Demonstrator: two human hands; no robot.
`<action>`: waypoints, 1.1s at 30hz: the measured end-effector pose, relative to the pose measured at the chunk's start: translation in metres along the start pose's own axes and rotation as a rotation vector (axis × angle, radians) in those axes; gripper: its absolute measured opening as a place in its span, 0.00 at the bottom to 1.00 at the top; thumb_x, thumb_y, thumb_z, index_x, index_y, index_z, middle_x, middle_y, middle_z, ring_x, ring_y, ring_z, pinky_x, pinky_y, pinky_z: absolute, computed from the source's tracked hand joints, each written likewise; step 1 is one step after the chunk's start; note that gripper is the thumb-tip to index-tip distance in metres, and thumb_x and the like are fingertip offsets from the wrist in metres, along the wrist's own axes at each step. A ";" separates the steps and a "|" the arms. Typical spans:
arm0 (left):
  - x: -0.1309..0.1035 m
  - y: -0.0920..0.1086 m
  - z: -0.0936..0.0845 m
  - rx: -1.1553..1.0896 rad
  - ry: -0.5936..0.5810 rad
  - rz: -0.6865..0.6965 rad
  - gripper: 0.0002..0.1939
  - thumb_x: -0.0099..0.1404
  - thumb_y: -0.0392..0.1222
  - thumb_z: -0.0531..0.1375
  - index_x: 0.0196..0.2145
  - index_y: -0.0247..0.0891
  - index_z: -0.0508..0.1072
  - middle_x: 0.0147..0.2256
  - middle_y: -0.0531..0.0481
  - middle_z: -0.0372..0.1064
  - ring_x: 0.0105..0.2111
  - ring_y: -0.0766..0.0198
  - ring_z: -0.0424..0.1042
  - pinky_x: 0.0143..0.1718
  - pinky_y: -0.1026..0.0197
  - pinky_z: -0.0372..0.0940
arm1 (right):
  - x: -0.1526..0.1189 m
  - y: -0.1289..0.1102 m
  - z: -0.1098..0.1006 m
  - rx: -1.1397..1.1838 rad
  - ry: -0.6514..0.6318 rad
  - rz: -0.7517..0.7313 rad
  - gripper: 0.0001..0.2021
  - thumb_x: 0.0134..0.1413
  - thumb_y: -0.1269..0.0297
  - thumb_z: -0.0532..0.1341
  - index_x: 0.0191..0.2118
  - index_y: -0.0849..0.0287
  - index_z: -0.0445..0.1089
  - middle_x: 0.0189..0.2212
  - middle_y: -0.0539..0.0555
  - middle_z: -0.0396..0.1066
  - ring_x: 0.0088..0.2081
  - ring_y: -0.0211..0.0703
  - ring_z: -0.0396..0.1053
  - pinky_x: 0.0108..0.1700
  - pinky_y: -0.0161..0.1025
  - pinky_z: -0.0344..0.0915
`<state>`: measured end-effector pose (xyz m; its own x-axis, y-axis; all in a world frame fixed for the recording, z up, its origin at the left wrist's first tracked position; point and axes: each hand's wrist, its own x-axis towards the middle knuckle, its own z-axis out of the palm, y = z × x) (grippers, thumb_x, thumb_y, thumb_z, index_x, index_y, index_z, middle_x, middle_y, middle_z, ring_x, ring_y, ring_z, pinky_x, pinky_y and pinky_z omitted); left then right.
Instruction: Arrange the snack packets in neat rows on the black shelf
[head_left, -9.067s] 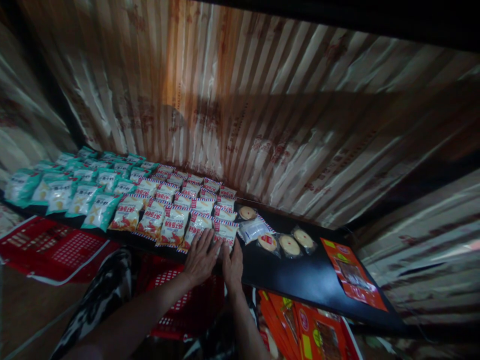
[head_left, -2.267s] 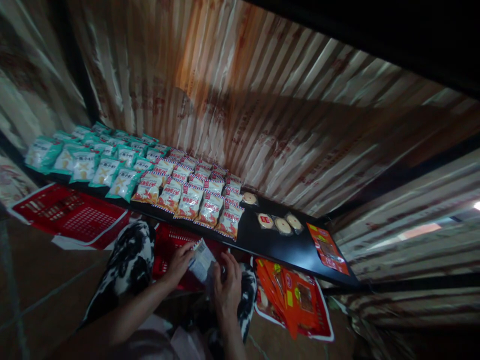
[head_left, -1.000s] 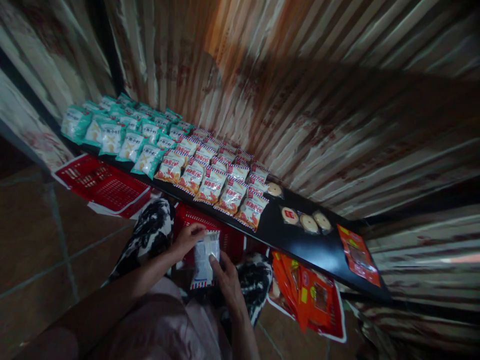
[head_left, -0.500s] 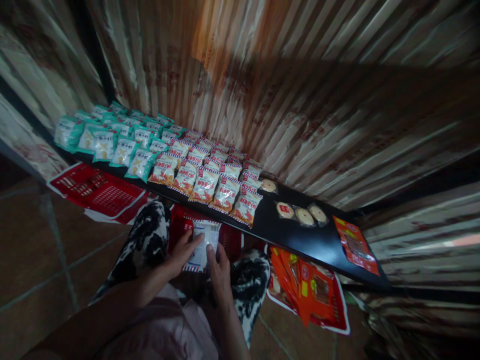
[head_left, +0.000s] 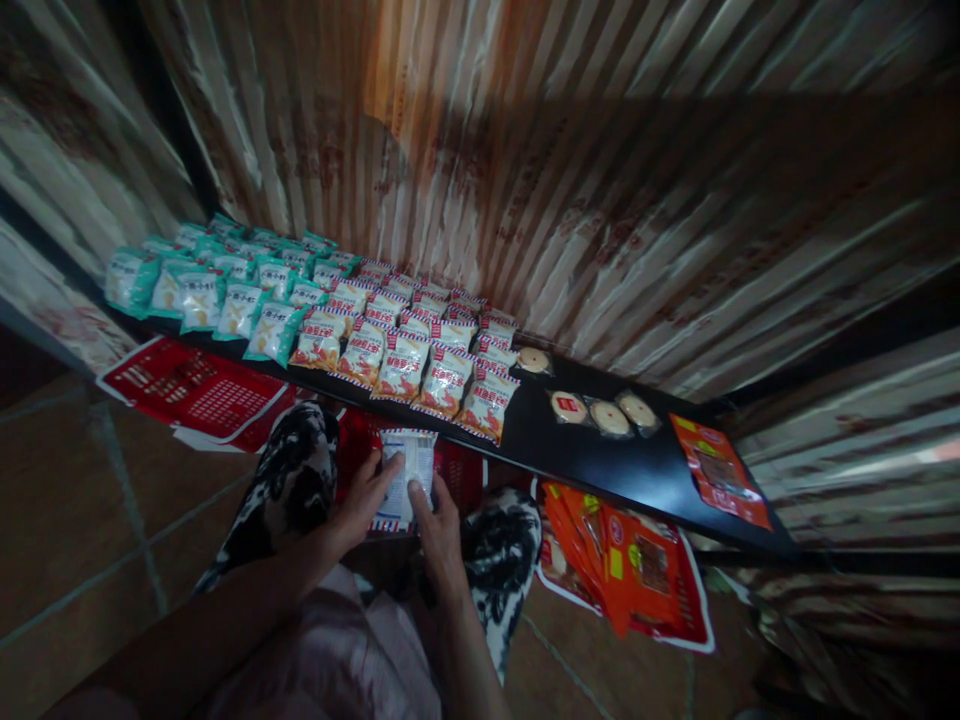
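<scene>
Over my lap, my left hand [head_left: 373, 492] and my right hand [head_left: 437, 515] hold a white snack bag [head_left: 409, 474] between them, its printed back facing up and striped edges at top and bottom. Both thumbs lie on its face. Just beyond it, several orange-and-white snack bags [head_left: 445, 381] stand in rows on a black shelf [head_left: 525, 446]. Several teal bags [head_left: 202, 297] fill the shelf's left end. To the right lie several round wrapped biscuits [head_left: 609, 417] and one flat orange packet [head_left: 718, 468].
Under the shelf, a red basket [head_left: 217, 402] is at left, another red basket [head_left: 459, 478] sits behind the held bag, and a third at right holds orange packets [head_left: 640, 565]. Pleated curtain [head_left: 480, 180] hangs behind the shelf. My knees [head_left: 300, 460] flank my hands.
The view has shifted slightly. Both hands still hold the bag, which appears a little more upright; the goods on the shelf look unchanged.
</scene>
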<state>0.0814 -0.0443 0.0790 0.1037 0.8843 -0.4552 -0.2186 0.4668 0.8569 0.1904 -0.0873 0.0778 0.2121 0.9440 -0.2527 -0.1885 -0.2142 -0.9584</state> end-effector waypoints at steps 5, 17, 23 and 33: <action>-0.002 0.001 0.006 -0.015 -0.021 0.013 0.26 0.51 0.55 0.63 0.44 0.38 0.68 0.39 0.45 0.73 0.36 0.59 0.73 0.35 0.61 0.67 | 0.000 0.007 -0.005 -0.022 0.027 -0.014 0.25 0.48 0.53 0.61 0.50 0.62 0.66 0.42 0.56 0.74 0.40 0.47 0.72 0.41 0.41 0.69; 0.010 -0.008 -0.001 0.100 0.044 0.033 0.27 0.51 0.57 0.62 0.43 0.37 0.68 0.36 0.44 0.74 0.32 0.57 0.74 0.31 0.60 0.66 | -0.003 0.002 -0.001 0.010 -0.068 0.078 0.25 0.51 0.49 0.58 0.51 0.60 0.65 0.44 0.56 0.73 0.42 0.48 0.72 0.43 0.41 0.68; 0.010 -0.009 -0.003 0.083 0.044 0.024 0.26 0.51 0.57 0.62 0.44 0.38 0.69 0.37 0.45 0.74 0.33 0.57 0.73 0.33 0.60 0.65 | 0.001 0.011 -0.004 -0.048 -0.044 0.047 0.24 0.51 0.48 0.57 0.49 0.60 0.68 0.42 0.56 0.74 0.42 0.47 0.71 0.44 0.40 0.67; 0.013 0.001 -0.002 0.038 -0.022 -0.015 0.23 0.53 0.54 0.61 0.42 0.38 0.70 0.36 0.48 0.74 0.34 0.60 0.72 0.33 0.63 0.64 | 0.003 0.015 -0.002 -0.057 0.061 0.028 0.25 0.49 0.45 0.57 0.44 0.60 0.71 0.32 0.54 0.75 0.37 0.46 0.71 0.39 0.37 0.66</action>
<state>0.0802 -0.0322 0.0728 0.1287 0.8769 -0.4632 -0.1799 0.4800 0.8586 0.1904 -0.0882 0.0619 0.2657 0.9208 -0.2855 -0.1410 -0.2559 -0.9564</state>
